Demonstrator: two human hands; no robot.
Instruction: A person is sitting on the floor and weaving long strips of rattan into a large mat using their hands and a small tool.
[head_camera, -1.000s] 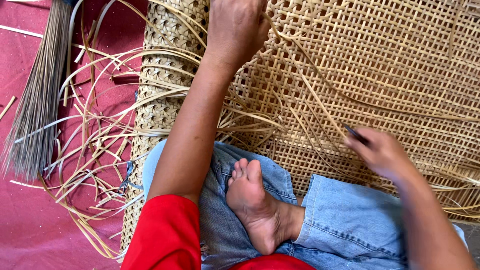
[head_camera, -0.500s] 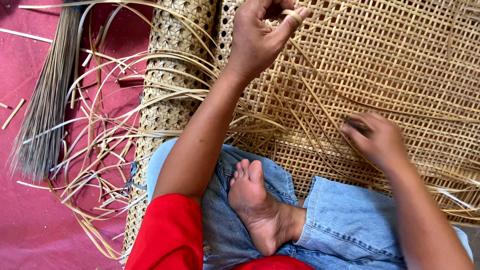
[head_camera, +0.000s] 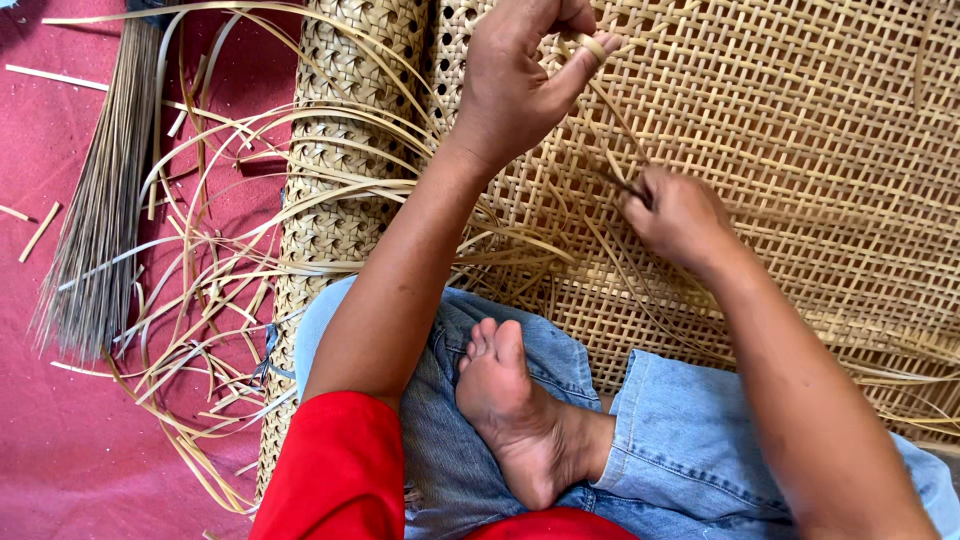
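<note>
A wide sheet of open-weave cane webbing (head_camera: 800, 150) lies in front of me across my lap. My left hand (head_camera: 525, 70) is raised over its upper middle, fingers pinched on a thin cane strip (head_camera: 600, 95) looped over the fingertip. That strip slants down to my right hand (head_camera: 675, 215), which is closed on it and on a small dark tool against the webbing. I sit cross-legged in blue jeans and a red top, with a bare foot (head_camera: 515, 410) below the hands.
A rolled piece of woven cane (head_camera: 335, 200) lies upright left of the sheet. Loose cane strips (head_camera: 200, 300) curl over the red floor mat (head_camera: 70, 450). A bundle of thin grey-brown sticks (head_camera: 100, 230) lies at far left.
My left hand has drawn the strip downward and nearer. My right hand has moved left and up along the webbing toward the left hand. The view has shifted slightly.
</note>
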